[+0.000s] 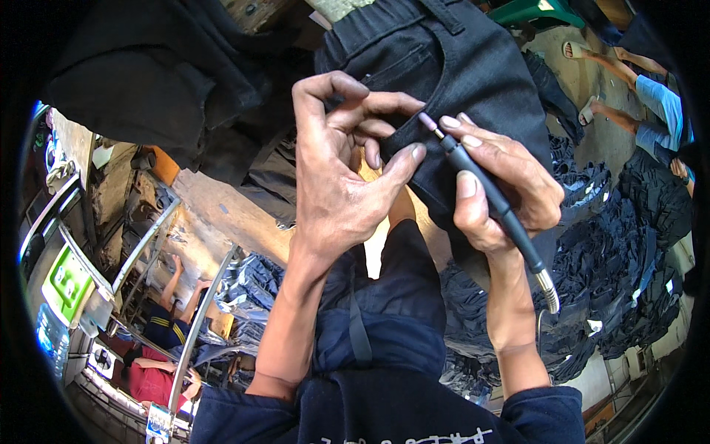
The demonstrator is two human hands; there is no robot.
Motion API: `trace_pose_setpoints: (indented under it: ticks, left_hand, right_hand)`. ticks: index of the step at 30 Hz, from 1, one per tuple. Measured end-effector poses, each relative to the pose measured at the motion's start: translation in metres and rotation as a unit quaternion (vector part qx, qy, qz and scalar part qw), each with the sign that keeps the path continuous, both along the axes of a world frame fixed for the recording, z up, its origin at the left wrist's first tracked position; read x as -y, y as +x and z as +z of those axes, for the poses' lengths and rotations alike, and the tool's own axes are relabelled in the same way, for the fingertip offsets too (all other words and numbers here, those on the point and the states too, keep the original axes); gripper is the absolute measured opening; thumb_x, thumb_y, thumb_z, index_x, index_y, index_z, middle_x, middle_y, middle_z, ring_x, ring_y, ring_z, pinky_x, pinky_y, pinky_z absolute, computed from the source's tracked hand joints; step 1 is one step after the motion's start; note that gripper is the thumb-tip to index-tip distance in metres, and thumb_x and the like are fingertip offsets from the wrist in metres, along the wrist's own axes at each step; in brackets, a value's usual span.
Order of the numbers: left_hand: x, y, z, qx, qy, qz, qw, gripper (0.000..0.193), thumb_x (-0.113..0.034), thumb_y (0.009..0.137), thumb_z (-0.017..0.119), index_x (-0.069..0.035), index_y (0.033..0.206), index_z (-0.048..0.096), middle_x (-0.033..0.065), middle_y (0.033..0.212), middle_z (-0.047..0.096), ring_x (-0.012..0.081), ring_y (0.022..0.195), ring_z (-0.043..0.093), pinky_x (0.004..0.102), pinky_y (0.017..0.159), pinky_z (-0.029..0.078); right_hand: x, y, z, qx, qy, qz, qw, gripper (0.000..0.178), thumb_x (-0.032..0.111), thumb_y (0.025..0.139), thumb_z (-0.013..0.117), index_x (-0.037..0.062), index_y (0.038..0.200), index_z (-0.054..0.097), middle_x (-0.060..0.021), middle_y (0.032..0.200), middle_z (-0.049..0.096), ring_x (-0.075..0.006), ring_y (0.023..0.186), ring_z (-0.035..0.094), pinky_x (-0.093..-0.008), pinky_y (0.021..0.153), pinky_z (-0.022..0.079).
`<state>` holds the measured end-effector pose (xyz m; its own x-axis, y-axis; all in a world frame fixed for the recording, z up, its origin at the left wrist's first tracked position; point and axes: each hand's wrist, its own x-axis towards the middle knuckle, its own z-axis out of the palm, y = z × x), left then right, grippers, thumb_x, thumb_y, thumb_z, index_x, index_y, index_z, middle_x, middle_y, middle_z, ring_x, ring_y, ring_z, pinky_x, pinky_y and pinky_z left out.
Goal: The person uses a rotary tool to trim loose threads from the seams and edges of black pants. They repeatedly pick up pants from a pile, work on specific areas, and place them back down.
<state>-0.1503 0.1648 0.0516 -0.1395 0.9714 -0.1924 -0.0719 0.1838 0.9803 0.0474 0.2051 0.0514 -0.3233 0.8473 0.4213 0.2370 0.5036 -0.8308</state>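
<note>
My left hand [340, 163] pinches a fold of black jeans [458, 66] at a pocket edge, fingers bent around the cloth. My right hand [503, 185] grips a slim black rotary handpiece [488, 196] like a pen. Its small pinkish grinding tip [427, 121] touches the folded edge right beside my left fingertips. A coiled metal-sheathed cable [549, 290] runs down from the tool's rear past my right wrist. The jeans hang from above, waistband up, over my lap.
A heap of dark jeans [614, 266] covers the floor at right. A person in a light blue top [658, 103] sits at upper right. Two people in blue and red shirts [159, 348] sit at lower left behind a metal rail [200, 325]. More dark cloth [148, 74] hangs upper left.
</note>
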Motion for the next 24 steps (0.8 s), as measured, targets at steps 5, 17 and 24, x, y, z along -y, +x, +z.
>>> trace_pose_setpoints:
  ticks: [5, 17, 24]
  left_hand:
    - [0.001, 0.001, -0.001, 0.015, 0.001, 0.021, 1.0, 0.071, 0.009, 0.086, 0.087, -0.009, 0.133, 0.037, 0.0151, 0.12, 0.076, 0.0073, 0.09, 0.066, 0.0198, 0.072, 0.048]
    - [0.003, -0.004, 0.006, -0.042, 0.01, 0.0, 0.999, 0.066, 0.005, 0.086, 0.087, -0.004, 0.134, 0.043, 0.0139, 0.113, 0.077, 0.0122, 0.097, 0.073, 0.0222, 0.076, 0.054]
    - [0.0, 0.016, 0.039, -0.377, 0.121, -0.075, 0.915, 0.093, -0.023, 0.073, 0.104, -0.006, 0.146, 0.049, 0.0172, 0.121, 0.071, 0.031, 0.104, 0.072, 0.0412, 0.095, 0.058]
  right_hand:
    - [-0.001, -0.002, 0.002, 0.001, 0.001, 0.008, 1.0, 0.025, 0.002, 0.087, 0.071, -0.0132, 0.106, 0.073, -0.0325, 0.1, 0.08, -0.043, 0.1, 0.083, -0.0535, 0.097, 0.066]
    - [-0.002, -0.003, 0.006, -0.007, -0.001, 0.052, 0.999, 0.023, 0.005, 0.086, 0.074, -0.0113, 0.103, 0.076, -0.0266, 0.099, 0.081, -0.0417, 0.101, 0.083, -0.057, 0.102, 0.064]
    - [0.075, 0.062, 0.039, -0.116, -0.125, -0.206, 0.964, 0.031, 0.01, 0.104, 0.069, -0.0064, 0.131, 0.07, -0.0251, 0.121, 0.081, -0.0297, 0.112, 0.08, -0.0432, 0.102, 0.063]
